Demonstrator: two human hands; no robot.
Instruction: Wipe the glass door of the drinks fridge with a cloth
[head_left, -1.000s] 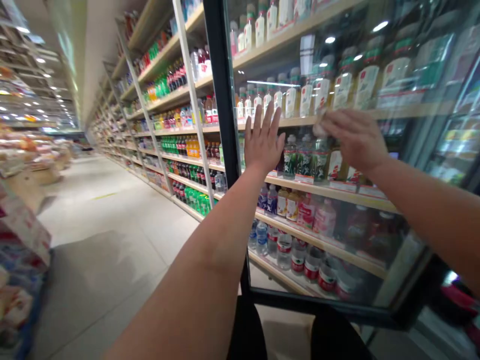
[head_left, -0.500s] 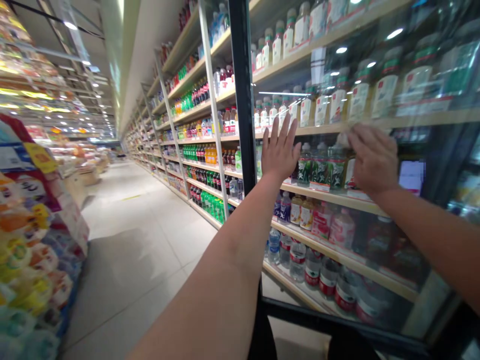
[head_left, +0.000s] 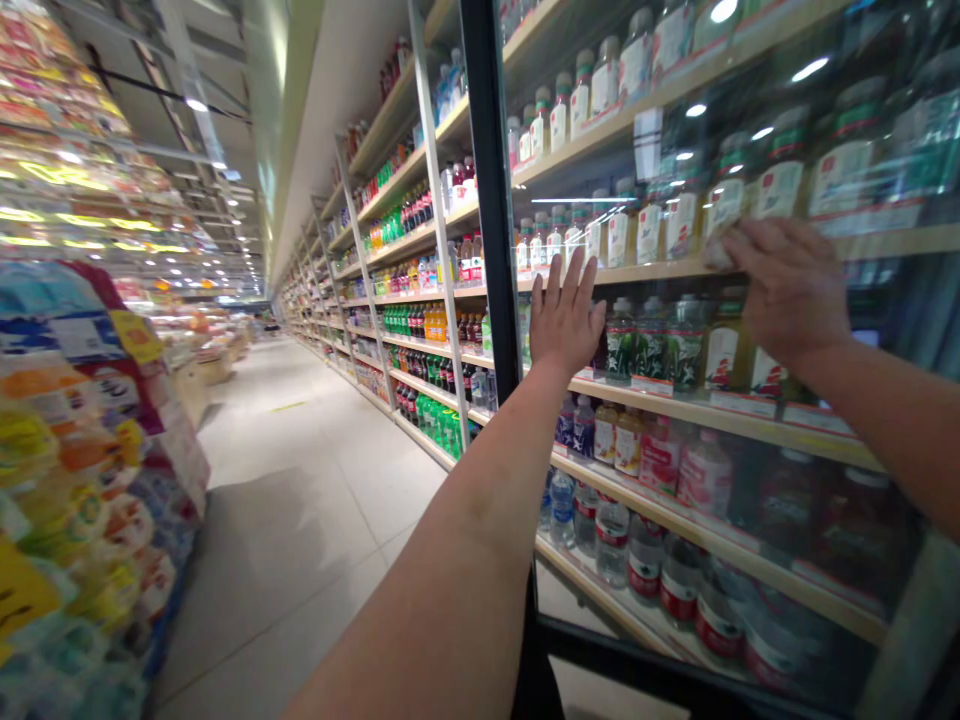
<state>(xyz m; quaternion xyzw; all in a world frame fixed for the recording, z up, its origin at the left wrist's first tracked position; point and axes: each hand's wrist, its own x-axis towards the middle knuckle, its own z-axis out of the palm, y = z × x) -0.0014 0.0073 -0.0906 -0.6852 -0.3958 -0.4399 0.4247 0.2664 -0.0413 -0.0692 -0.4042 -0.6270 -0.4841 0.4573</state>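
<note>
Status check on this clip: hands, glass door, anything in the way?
Left hand flat on glass door, fingers spread. Right hand presses small cloth to glass. Nothing between hands and pane.

No text, brand name or number can be read anywhere. The bottles (head_left: 649,235) behind the glass door (head_left: 750,420) carry white labels with small red marks, but the print is too small and blurred by reflections to make out. The price tags (head_left: 649,385) along the shelf edge (head_left: 720,408) show as white and red strips with nothing legible on them. The yellow tag (head_left: 136,336) on the packaged goods (head_left: 90,450) at the left is smeared by motion, and the lettering on those packs cannot be told. The bottles on the far shelves (head_left: 409,245) down the aisle are too distant to read.
</note>
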